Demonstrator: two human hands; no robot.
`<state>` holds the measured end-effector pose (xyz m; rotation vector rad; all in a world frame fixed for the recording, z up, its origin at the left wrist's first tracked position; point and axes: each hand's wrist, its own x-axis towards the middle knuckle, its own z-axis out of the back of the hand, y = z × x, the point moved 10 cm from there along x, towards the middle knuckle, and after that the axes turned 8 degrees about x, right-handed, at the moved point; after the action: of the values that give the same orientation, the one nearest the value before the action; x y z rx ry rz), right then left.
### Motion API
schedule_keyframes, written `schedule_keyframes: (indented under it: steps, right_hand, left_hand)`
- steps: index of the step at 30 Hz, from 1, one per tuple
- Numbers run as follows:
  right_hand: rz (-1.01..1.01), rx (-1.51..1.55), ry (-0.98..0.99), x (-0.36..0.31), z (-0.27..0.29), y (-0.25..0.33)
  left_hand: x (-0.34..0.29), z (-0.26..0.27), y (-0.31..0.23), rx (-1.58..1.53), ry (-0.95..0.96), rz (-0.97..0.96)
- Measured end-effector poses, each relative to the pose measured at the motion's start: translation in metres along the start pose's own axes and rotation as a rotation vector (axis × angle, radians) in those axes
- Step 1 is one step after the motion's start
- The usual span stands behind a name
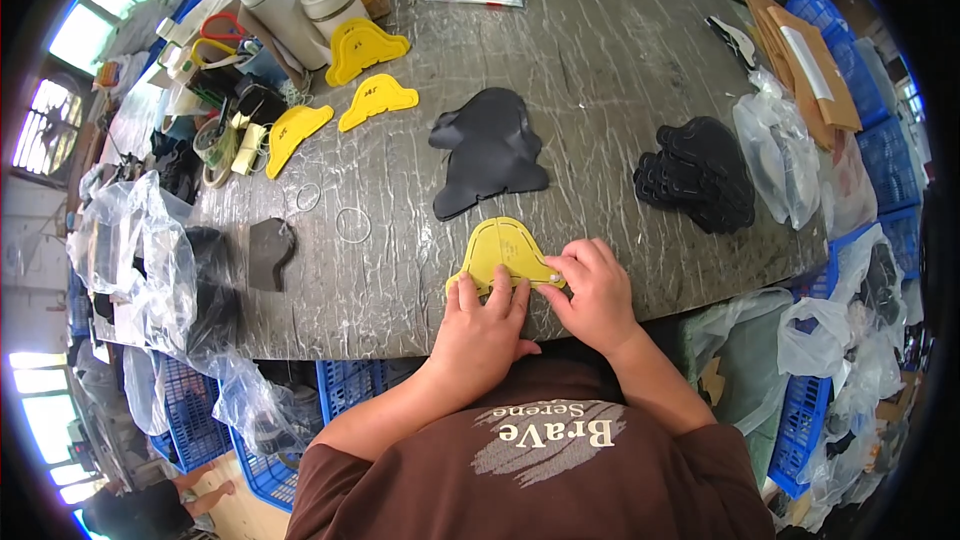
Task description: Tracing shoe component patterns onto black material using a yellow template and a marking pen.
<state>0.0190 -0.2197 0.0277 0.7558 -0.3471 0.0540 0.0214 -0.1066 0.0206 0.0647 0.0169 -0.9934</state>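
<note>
A yellow template (503, 242) with a rounded top and slotted lines lies near the table's front edge. My left hand (480, 330) presses on its lower left part, fingers stretched out and apart. Thumb and fingers of my right hand (597, 290) close on the template's right corner. A small whitish spot shows there, too small to name. Whether a black piece lies beneath the template I cannot tell. Just beyond it, black curved sheet pieces (490, 155) lie overlapping. To the right is a pile of black shaped pieces (697, 175).
More yellow templates (377, 100) lie at the back left beside a cluttered holder with scissors (215, 40) and rolls. A dark piece (270, 254), rubber bands (352, 225) and plastic bags (155, 260) are on the left. Cardboard (815, 65) and blue crates (895, 150) stand right.
</note>
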Motion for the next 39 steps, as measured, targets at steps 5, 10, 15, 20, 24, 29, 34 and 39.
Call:
schedule_keyframes:
  steps: [5, 10, 15, 20, 24, 29, 34, 39]
  right_hand:
    - [0.012, 0.003, -0.009, -0.001, 0.001, 0.000]
    - [0.019, -0.002, -0.011, -0.001, 0.000, -0.001]
    - [0.036, -0.007, -0.010, 0.000, 0.001, 0.002]
    - [0.009, 0.005, 0.016, 0.001, 0.000, 0.000]
    - [0.014, 0.114, 0.100, 0.015, 0.007, -0.003]
    - [0.250, 0.109, -0.174, 0.046, 0.036, 0.041]
    - [-0.161, 0.703, 0.121, 0.058, -0.028, 0.019]
    - [-0.178, 0.723, 0.300, 0.059, -0.064, 0.025]
  left_hand:
    - [-0.001, -0.002, -0.001, 0.001, 0.006, 0.009]
    - [0.000, -0.004, -0.001, -0.007, 0.014, 0.017]
    - [-0.001, -0.005, -0.003, -0.024, -0.014, 0.012]
    - [0.001, -0.008, -0.007, -0.023, -0.011, 0.007]
    - [0.002, -0.011, -0.011, 0.039, 0.004, -0.012]
    - [0.003, -0.011, -0.013, 0.065, -0.012, -0.032]
    - [0.005, -0.014, -0.015, 0.061, -0.016, -0.035]
    - [0.003, -0.012, -0.017, 0.070, -0.046, -0.081]
